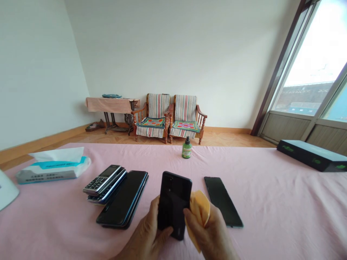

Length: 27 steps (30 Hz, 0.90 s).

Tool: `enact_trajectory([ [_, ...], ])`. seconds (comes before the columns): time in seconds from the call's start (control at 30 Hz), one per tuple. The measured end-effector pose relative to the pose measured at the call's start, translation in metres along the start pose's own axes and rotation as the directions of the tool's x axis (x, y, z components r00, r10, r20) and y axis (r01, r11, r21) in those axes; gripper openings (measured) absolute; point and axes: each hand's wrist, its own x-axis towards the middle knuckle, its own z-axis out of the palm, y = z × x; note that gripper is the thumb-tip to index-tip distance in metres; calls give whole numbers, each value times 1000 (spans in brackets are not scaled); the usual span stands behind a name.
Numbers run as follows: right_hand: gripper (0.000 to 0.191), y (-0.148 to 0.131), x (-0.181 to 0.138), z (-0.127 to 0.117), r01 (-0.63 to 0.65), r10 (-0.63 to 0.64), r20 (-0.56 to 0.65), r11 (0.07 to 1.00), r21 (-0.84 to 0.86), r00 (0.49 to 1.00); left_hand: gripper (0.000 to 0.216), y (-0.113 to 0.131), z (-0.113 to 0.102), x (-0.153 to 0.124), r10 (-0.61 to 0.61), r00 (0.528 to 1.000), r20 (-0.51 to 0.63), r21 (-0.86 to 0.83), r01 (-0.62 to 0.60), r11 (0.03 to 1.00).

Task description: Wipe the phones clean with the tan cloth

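Note:
My left hand (148, 233) grips a black smartphone (173, 202) from its left side, back of the phone facing up, lifted just above the pink tablecloth. My right hand (211, 231) is closed on a yellow cloth (201, 209) and presses it against the phone's right edge. To the left lies a stack of dark smartphones (123, 204) with two keypad phones (104, 182) piled beside them. Another black smartphone (222, 200) lies flat, screen up, just right of my hands.
A green bottle (187, 148) stands at the table's far middle. A tissue pack (54, 164) lies far left, a black box (311, 155) far right, a white object (7, 189) at the left edge. Two wooden chairs (169, 117) and a side table stand by the wall.

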Motion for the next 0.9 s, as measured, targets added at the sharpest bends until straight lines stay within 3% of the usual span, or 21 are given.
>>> enact_trajectory([
  [0.1, 26, -2, 8, -9, -35, 33, 46, 999, 41, 998, 72, 0, 0, 1, 55, 998, -7, 58, -55, 997],
  [0.2, 20, -5, 15, -22, 10, -6, 65, 999, -54, 998, 77, -3, 0, 0, 63, 998, -31, 118, -59, 991],
  [0.27, 12, -9, 17, -29, 91, -78, 82, 980, -175, 994, 77, -5, 0, 0, 81, 987, -139, 204, -51, 978],
  [0.33, 11, -14, 16, -35, 214, -181, 138, 933, -288, 974, 74, -6, -2, -2, 115, 944, -310, 295, -19, 955],
  [0.43, 15, -17, 14, -40, 419, -346, 244, 814, -403, 906, 70, -2, -8, -4, 169, 884, -436, 386, 14, 922],
  [0.63, 26, -3, 11, -34, 676, -506, 451, 505, -537, 735, 56, 8, -18, -7, 345, 905, -249, 553, -159, 818],
  [0.7, 30, -1, 10, -29, 699, -516, 478, 446, -559, 711, 42, 6, -17, -7, 361, 917, -171, 531, -223, 818],
  [0.8, 24, -3, 8, -25, 689, -445, 527, 459, -560, 724, 30, 2, -14, -8, 332, 937, -108, 452, -251, 856],
  [0.9, 15, -6, 7, -27, 617, -348, 527, 597, -513, 775, 24, 1, -11, -6, 285, 955, -83, 408, -228, 884],
])
